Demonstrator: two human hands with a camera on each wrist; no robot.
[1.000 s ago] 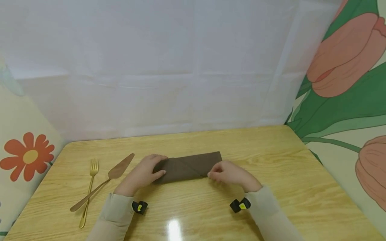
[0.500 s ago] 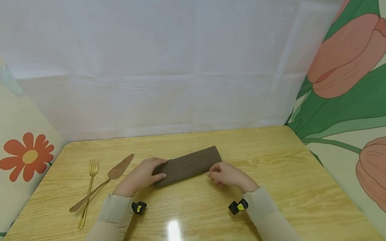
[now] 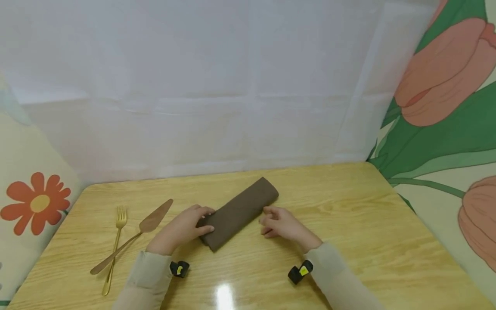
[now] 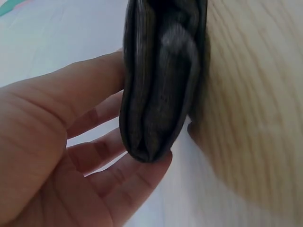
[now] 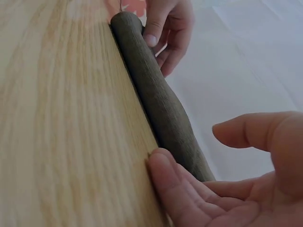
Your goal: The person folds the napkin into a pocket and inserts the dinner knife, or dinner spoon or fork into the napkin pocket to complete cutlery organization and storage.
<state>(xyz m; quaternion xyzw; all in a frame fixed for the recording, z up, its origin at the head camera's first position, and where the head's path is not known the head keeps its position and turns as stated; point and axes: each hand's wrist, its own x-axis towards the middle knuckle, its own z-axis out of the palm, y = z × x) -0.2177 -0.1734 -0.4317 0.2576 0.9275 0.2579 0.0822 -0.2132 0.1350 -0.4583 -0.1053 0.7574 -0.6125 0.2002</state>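
Note:
A dark brown cloth napkin (image 3: 242,211), folded into a long flat roll, lies slanted across the middle of the table. My left hand (image 3: 184,228) grips its near left end, thumb on top and fingers round the far edge. In the left wrist view the folded layers of the napkin (image 4: 163,85) show end-on, between thumb and fingers. Close by the long near side is my right hand (image 3: 284,226), fingers loosely bent and thumb apart. The right wrist view has its fingertips beside the napkin (image 5: 156,94), with nothing pinched; whether they touch it I cannot tell.
On the left of the wooden table (image 3: 348,224) lies a gold fork (image 3: 121,221), crossed by the handle of a copper-coloured cake server (image 3: 153,217). A white sheet (image 3: 232,107) hangs behind the table's back edge. Flower-printed cloth (image 3: 445,142) borders both sides.
The napkin has swung counterclockwise, its right end moving away and its left end coming nearer. My right hand has come off its lower right edge and shifted slightly left. My left hand keeps its grip.

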